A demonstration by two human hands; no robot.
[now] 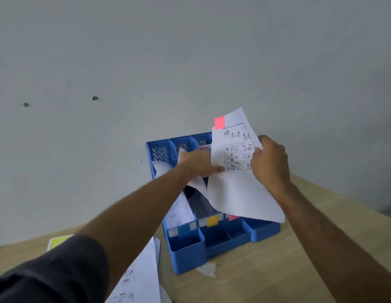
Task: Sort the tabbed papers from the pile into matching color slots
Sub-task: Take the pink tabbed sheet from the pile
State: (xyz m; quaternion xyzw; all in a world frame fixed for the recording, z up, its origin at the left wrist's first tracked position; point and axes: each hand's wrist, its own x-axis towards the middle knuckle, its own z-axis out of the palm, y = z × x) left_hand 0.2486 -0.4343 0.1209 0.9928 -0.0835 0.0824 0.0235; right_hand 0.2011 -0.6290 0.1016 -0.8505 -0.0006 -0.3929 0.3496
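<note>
Progress, judged from the single head view: the sort was partway through. The blue file organizer [223, 239] stood on the tabletop [277, 270] just right of frame centre, against the wall. Its leftmost slot already held white sheets [181, 209]; the slot behind the yellow label [212, 221] looked dark, contents not discernible. A pink label [233, 217] showed at the front of the next slot to the right, partly hidden by the held sheet. Unsorted papers [140, 276] lay at lower centre of the frame, so work remained. A yellow-green item [57, 241] at lower left could not be identified.

Sheet in hand: a white worksheet [236, 184] with a pink tab [219, 122] at its top edge, held above the organizer's right-hand slots. Long axis ran roughly vertical in the frame, leaning slightly, tab end toward the top of the frame, lower end drooping over the slot fronts. Printed side faced the camera.

Grip: right hand [270, 159] pinched the sheet's right edge, fingers curled round it. Left hand [198, 164] reached in from lower left, index finger extended and touching the sheet's left edge; whether it held anything else could not be told.

Judgement: pink slot likely the target; insertion not yet done.
</note>
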